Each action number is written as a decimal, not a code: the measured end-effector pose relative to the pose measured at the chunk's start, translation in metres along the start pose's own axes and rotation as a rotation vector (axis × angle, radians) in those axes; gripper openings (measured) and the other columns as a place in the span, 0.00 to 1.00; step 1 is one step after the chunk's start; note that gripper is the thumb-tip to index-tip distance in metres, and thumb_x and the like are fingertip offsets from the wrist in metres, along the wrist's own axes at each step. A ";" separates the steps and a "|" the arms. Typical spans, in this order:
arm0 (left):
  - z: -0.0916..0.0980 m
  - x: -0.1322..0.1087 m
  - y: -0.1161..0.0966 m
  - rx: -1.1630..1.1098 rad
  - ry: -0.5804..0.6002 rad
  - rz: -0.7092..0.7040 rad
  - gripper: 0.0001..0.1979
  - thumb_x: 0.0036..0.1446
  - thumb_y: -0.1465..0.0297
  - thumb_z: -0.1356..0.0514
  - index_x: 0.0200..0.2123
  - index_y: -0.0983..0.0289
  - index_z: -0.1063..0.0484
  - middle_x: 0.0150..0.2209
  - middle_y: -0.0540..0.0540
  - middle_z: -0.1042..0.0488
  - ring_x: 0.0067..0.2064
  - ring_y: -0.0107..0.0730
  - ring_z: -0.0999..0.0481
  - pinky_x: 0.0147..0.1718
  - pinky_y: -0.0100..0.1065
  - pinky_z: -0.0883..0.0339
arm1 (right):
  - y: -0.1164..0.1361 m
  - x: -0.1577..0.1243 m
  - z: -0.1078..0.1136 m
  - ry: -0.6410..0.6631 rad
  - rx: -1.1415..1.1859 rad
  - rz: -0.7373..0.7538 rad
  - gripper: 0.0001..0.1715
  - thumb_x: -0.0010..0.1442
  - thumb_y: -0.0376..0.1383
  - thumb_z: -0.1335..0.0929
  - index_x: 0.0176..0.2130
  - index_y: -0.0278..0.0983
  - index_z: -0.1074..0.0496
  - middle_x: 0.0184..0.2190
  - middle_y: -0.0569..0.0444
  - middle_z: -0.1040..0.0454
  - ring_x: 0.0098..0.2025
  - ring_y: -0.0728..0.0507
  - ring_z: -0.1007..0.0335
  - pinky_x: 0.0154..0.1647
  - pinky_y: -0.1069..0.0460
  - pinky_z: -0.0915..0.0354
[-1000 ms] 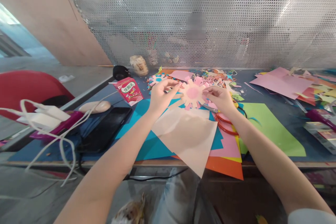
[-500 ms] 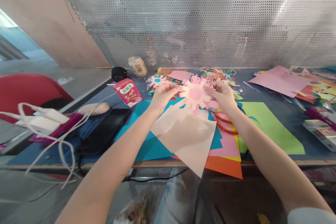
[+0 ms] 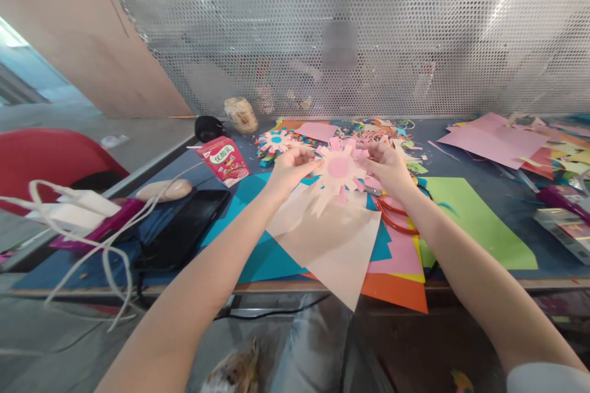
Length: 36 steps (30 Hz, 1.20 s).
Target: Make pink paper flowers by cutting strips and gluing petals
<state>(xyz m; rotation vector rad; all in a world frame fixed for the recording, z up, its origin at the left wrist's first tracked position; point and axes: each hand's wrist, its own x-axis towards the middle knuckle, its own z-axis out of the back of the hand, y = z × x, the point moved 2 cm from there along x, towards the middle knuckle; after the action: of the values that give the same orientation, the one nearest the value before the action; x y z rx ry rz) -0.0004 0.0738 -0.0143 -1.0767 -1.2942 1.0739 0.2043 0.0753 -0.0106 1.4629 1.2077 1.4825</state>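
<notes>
Between my two hands is a paper flower (image 3: 338, 166) with cream and pink petals and a pink round centre. My left hand (image 3: 294, 169) pinches its left petals between thumb and fingers. On the opposite side, my right hand (image 3: 386, 166) grips the right petals in the same way. Beneath it lies a cream sheet of paper (image 3: 329, 239), one corner hanging past the table edge. Scissors with red-orange handles (image 3: 399, 224) rest under my right wrist, partly hidden. A finished-looking flower with a blue centre (image 3: 276, 140) sits among scraps behind my left hand.
Blue paper (image 3: 258, 258), orange paper (image 3: 396, 291) and green paper (image 3: 479, 224) surround the cream sheet. To the left are a pink carton (image 3: 224, 161), a black phone (image 3: 184, 230) and white cables (image 3: 108, 258). A perforated metal panel (image 3: 276, 31) stands behind; pink sheets (image 3: 498, 141) lie right.
The paper flower has tilted and shifted slightly left in my hands, with its lower petals hanging over the cream sheet. Both hands still hold it.
</notes>
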 end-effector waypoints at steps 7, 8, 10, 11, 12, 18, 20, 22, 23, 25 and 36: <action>0.004 0.003 0.003 0.146 -0.072 -0.102 0.21 0.35 0.62 0.31 0.34 0.65 0.32 0.30 0.53 0.26 0.33 0.31 0.25 0.38 0.33 0.34 | -0.001 0.002 0.000 -0.085 -0.083 0.004 0.19 0.36 0.30 0.27 0.32 0.37 0.31 0.29 0.59 0.28 0.29 0.52 0.33 0.30 0.55 0.34; 0.004 0.003 0.003 0.151 -0.085 -0.112 0.21 0.38 0.61 0.33 0.35 0.65 0.32 0.31 0.54 0.25 0.35 0.33 0.25 0.38 0.34 0.34 | -0.002 0.003 0.002 -0.117 -0.074 0.022 0.18 0.37 0.30 0.27 0.31 0.37 0.32 0.28 0.59 0.28 0.29 0.52 0.33 0.31 0.55 0.34; 0.003 0.003 0.002 0.176 -0.095 -0.108 0.20 0.46 0.56 0.39 0.38 0.64 0.34 0.37 0.57 0.25 0.40 0.36 0.24 0.41 0.37 0.34 | -0.002 0.007 0.010 -0.208 -0.020 0.045 0.17 0.37 0.30 0.27 0.30 0.37 0.33 0.27 0.60 0.28 0.28 0.52 0.32 0.30 0.55 0.34; 0.002 0.001 0.001 0.223 -0.074 -0.088 0.21 0.49 0.54 0.42 0.39 0.64 0.34 0.41 0.59 0.26 0.42 0.38 0.25 0.42 0.38 0.34 | -0.001 0.008 0.015 -0.263 0.026 0.046 0.17 0.37 0.31 0.28 0.30 0.37 0.34 0.26 0.60 0.29 0.28 0.51 0.32 0.28 0.55 0.34; 0.000 -0.001 0.000 0.303 -0.026 -0.062 0.24 0.50 0.51 0.45 0.42 0.64 0.35 0.45 0.61 0.27 0.45 0.40 0.26 0.44 0.41 0.34 | 0.000 0.010 0.020 -0.317 0.079 0.041 0.17 0.38 0.31 0.28 0.30 0.38 0.34 0.26 0.61 0.29 0.27 0.51 0.32 0.27 0.55 0.34; -0.014 -0.024 0.003 1.185 0.484 0.145 0.63 0.27 0.42 0.38 0.64 0.63 0.59 0.67 0.65 0.63 0.66 0.61 0.66 0.60 0.59 0.66 | 0.005 0.013 0.037 -0.488 0.312 -0.034 0.15 0.39 0.28 0.29 0.27 0.37 0.37 0.20 0.64 0.32 0.22 0.52 0.35 0.24 0.53 0.31; -0.014 -0.029 0.005 1.338 0.585 0.234 0.67 0.26 0.39 0.40 0.65 0.63 0.66 0.67 0.63 0.71 0.66 0.61 0.73 0.59 0.61 0.70 | 0.003 0.014 0.036 -0.476 0.344 -0.061 0.15 0.38 0.28 0.29 0.27 0.37 0.37 0.20 0.64 0.33 0.22 0.51 0.34 0.24 0.52 0.31; -0.010 -0.029 0.005 1.422 0.617 0.267 0.69 0.26 0.38 0.41 0.65 0.65 0.71 0.67 0.62 0.75 0.66 0.60 0.76 0.59 0.61 0.71 | 0.001 0.013 0.035 -0.462 0.368 -0.063 0.16 0.37 0.28 0.29 0.27 0.37 0.37 0.19 0.64 0.33 0.23 0.51 0.33 0.24 0.51 0.30; -0.007 -0.028 0.005 1.457 0.618 0.269 0.70 0.25 0.39 0.40 0.65 0.65 0.73 0.67 0.63 0.76 0.65 0.59 0.78 0.59 0.60 0.72 | 0.000 0.013 0.034 -0.452 0.378 -0.061 0.16 0.37 0.28 0.29 0.27 0.37 0.37 0.18 0.64 0.34 0.22 0.51 0.34 0.24 0.51 0.30; 0.003 -0.023 0.003 1.509 0.611 0.271 0.72 0.24 0.42 0.37 0.65 0.65 0.73 0.66 0.64 0.76 0.65 0.61 0.77 0.58 0.62 0.73 | -0.001 0.013 0.032 -0.432 0.393 -0.065 0.17 0.37 0.28 0.29 0.27 0.37 0.38 0.16 0.66 0.37 0.20 0.52 0.37 0.23 0.51 0.30; 0.034 -0.004 -0.011 1.011 0.284 -0.010 0.34 0.21 0.63 0.30 0.41 0.57 0.27 0.53 0.65 0.31 0.61 0.67 0.46 0.54 0.61 0.52 | -0.002 0.007 0.014 -0.090 0.408 -0.186 0.24 0.36 0.30 0.25 0.25 0.39 0.43 0.14 0.66 0.42 0.16 0.55 0.44 0.15 0.57 0.37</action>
<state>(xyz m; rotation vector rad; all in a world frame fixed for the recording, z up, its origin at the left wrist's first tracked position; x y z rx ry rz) -0.0347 0.0682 -0.0044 -0.4125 -0.3955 1.2828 0.2177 0.0840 -0.0117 1.6058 1.6088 1.0751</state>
